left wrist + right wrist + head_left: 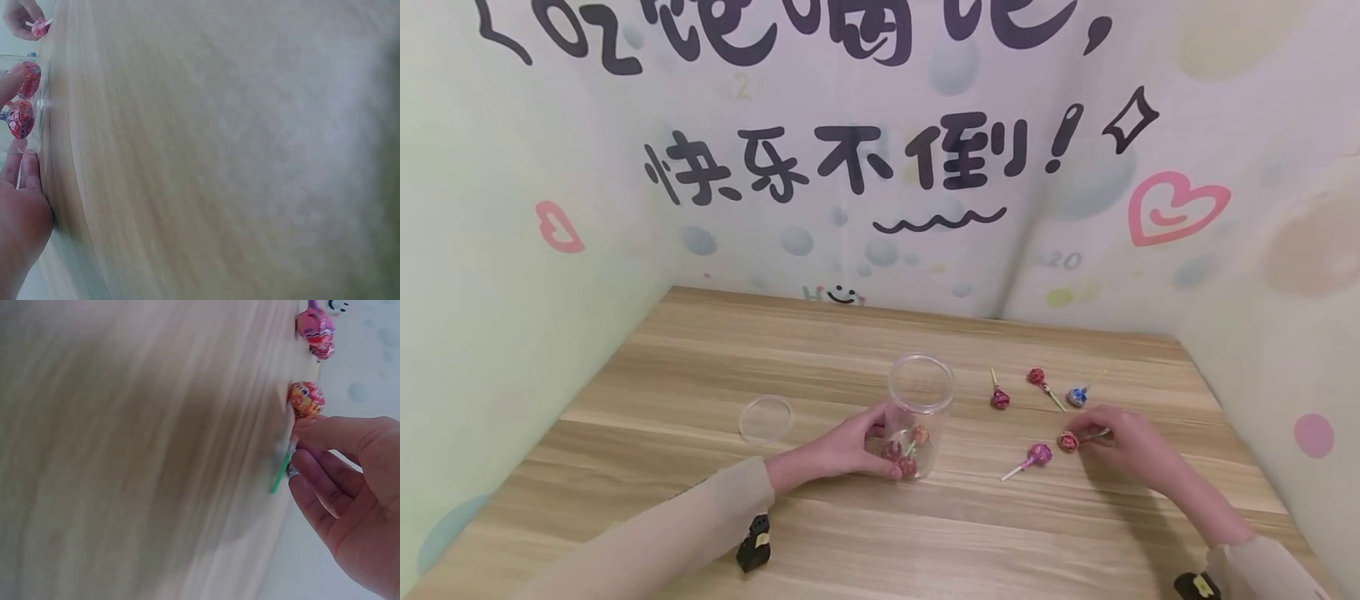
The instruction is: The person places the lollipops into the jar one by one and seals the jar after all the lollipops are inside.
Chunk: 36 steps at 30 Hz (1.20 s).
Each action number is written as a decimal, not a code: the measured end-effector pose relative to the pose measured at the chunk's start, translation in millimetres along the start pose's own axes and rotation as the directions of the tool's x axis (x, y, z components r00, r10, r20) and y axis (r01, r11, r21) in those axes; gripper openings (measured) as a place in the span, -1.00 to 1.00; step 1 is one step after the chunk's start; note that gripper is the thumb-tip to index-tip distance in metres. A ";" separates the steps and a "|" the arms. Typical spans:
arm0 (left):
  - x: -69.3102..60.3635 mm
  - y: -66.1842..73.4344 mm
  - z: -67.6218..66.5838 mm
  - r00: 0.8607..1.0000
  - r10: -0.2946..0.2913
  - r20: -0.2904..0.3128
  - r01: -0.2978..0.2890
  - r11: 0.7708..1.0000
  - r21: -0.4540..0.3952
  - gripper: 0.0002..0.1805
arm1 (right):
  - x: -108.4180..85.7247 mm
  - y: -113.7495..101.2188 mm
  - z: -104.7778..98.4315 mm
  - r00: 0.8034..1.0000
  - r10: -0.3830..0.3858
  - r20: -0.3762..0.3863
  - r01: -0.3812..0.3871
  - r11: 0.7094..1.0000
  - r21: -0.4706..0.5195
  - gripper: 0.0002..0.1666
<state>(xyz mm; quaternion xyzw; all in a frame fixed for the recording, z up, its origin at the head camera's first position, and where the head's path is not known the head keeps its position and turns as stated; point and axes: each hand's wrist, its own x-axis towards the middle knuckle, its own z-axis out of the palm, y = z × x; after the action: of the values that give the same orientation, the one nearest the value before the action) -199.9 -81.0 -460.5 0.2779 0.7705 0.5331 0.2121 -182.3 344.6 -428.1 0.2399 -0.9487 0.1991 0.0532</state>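
A clear plastic jar [934, 429] stands upright and uncapped on the table, with several wrapped lollipops [907, 467] at its bottom. My left hand [842, 447] holds the jar low on its left side, thumb in front. Over on the right, my right hand [1131, 443] pinches a red-and-orange wrapped lollipop [306, 400] by its green stick, just behind the candy head. Close to that hand lie a pink-purple lollipop [1041, 454], a blue one [1078, 396], a red one [1037, 377] and a dark red one [1000, 400].
A round clear lid [765, 418] lies flat to the left of the jar. The wooden table [820, 350] meets a printed wall covering [850, 250] at the back and sides. Dark devices [755, 543] are worn at both wrists.
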 end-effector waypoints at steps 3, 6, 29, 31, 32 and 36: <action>0.6 -0.4 -0.1 1.000 0.005 0.004 -0.005 1.000 -0.001 -0.08 | -0.5 3.8 1.6 0.999 0.025 0.020 -0.024 1.000 -0.008 -0.67; 0.5 -0.4 -0.1 1.000 0.004 0.005 -0.004 1.000 0.001 -0.08 | -0.9 6.1 2.1 0.998 0.045 0.038 -0.045 0.999 -0.009 -0.69; 0.3 2.7 -0.7 1.000 -0.011 0.020 0.011 1.000 -0.014 -0.05 | 4.0 11.7 -2.5 0.994 0.077 0.078 -0.070 0.994 -0.082 -0.80; 0.0 2.7 -0.9 1.000 -0.009 0.017 0.009 1.000 -0.013 -0.05 | 6.5 10.9 -4.8 0.994 0.075 0.081 -0.069 0.995 -0.078 -0.82; -0.1 2.6 -0.8 1.000 -0.008 0.016 0.008 1.000 -0.011 -0.05 | 7.9 10.1 -6.4 0.994 0.075 0.082 -0.069 0.995 -0.077 -0.83; -0.5 2.0 -0.8 1.000 -0.010 0.015 0.010 1.000 -0.009 -0.05 | 13.8 7.0 -12.8 0.997 0.047 0.066 -0.042 0.995 -0.085 -0.83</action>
<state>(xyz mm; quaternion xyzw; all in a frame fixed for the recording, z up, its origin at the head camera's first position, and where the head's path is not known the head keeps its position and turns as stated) -199.6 -81.4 -458.3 0.2768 0.7679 0.5334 0.2217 -197.7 349.3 -416.2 0.2229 -0.9626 0.1520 0.0266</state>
